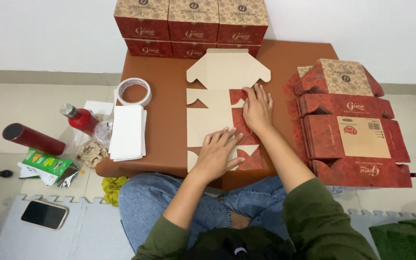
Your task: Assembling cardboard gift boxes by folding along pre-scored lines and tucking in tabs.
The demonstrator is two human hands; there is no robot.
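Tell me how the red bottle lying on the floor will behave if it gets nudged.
The red bottle lies on its side on smooth tile, so it would probably roll. It looks rigid, likely metal, so it should not dent. Its weight cannot be told.

The person wears a dark olive-green long-sleeved top, its sleeves pushed up the forearms. Faded blue jeans cover both legs. Both hands are bare, without rings.

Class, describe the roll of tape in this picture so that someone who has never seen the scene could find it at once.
Start at the low brown table in the middle of the view. On its far left corner, just beyond a stack of white paper sheets, lies the roll of tape. It is the only ring-shaped thing there: white, lying flat, with the brown tabletop showing through its centre.
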